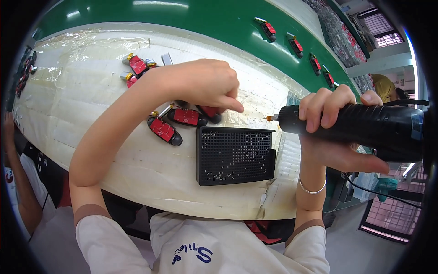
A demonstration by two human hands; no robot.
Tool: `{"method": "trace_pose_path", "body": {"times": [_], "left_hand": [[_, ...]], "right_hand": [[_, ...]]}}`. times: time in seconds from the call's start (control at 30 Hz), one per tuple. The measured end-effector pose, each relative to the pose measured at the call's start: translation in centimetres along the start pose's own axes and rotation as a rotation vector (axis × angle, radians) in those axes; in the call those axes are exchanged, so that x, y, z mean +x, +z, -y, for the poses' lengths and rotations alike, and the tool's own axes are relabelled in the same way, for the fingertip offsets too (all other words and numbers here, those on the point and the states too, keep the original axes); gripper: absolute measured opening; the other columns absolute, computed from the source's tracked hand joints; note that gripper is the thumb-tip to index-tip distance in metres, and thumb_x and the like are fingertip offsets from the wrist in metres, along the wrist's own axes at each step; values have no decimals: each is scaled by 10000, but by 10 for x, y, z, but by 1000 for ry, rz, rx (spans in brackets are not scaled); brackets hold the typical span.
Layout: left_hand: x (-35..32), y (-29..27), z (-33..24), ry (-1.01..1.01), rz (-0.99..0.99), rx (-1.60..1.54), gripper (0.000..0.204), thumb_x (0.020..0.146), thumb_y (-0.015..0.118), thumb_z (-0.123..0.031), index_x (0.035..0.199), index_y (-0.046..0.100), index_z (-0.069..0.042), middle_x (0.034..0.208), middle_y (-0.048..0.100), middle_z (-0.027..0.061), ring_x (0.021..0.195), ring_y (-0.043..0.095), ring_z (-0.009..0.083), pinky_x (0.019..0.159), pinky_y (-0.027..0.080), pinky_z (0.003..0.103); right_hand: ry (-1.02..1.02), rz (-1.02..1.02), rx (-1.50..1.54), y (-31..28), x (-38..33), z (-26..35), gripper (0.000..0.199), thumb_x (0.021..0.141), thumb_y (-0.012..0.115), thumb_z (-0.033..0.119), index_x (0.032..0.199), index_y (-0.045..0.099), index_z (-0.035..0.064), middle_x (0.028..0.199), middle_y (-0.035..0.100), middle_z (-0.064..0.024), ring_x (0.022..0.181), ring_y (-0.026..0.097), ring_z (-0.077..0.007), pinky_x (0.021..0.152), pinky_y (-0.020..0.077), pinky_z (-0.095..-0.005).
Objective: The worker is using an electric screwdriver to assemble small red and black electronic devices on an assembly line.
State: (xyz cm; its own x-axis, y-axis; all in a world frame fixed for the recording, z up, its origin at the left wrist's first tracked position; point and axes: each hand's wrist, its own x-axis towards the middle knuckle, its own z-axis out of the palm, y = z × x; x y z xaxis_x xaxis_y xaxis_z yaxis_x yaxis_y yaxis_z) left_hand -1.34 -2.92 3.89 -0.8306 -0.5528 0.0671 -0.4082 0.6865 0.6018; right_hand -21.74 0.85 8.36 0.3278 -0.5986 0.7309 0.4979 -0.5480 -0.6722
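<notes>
My right hand (326,148) is wrapped around a thick black electric screwdriver (388,125), held level above the right side of the table. Its thin bit (268,118) points left and touches nothing that I can see. My left hand (207,84) is closed, knuckles up, its fingers curled under; whatever they hold, if anything, is hidden. Just below it lies a black device with a red circuit board (210,111), partly covered by the hand. Two similar devices (164,130) (186,116) rest beside it. A black perforated tray (199,157) with many small screws sits nearer to me.
More red-board devices (138,65) lie behind my left forearm. Others (296,47) are spaced along a green surface (219,18) at the back. A person's arm (23,187) is at far left. A dark cable (378,192) hangs at right.
</notes>
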Motion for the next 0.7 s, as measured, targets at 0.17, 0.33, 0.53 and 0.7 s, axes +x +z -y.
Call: {"method": "trace_pose_path", "body": {"times": [0.17,0.33,0.53,0.7], "left_hand": [[12,-18,24,-223,-161,163,182,812,621,-225,827,645,-45,843,607,73,857,567,223,767,449,334],[102,-25,94,-59,-467,611,303,813,584,-93,1113,558,-125,1146,551,25,1099,502,205,970,366,356],[143,-33,115,-255,-274,607,304,772,610,-53,1073,604,-97,1088,619,37,1039,561,191,938,403,339],[83,-26,49,-115,-133,129,263,683,714,-166,884,664,-3,779,666,125,733,645,223,690,503,318]], "right_hand": [[-14,-95,0,-2,3,0,945,632,326,879,1195,367,120,684,421,-50,492,437,-144,501,401,-313],[-47,-123,-7,-5,5,3,932,639,316,879,1180,381,122,666,419,-50,490,440,-145,496,402,-314],[-83,-162,16,-12,2,0,1048,509,244,938,1102,289,75,621,452,-105,449,443,-175,434,431,-299],[-78,-162,51,-13,4,-6,1069,495,223,942,1104,289,65,626,464,-107,452,452,-176,443,432,-300]]}}
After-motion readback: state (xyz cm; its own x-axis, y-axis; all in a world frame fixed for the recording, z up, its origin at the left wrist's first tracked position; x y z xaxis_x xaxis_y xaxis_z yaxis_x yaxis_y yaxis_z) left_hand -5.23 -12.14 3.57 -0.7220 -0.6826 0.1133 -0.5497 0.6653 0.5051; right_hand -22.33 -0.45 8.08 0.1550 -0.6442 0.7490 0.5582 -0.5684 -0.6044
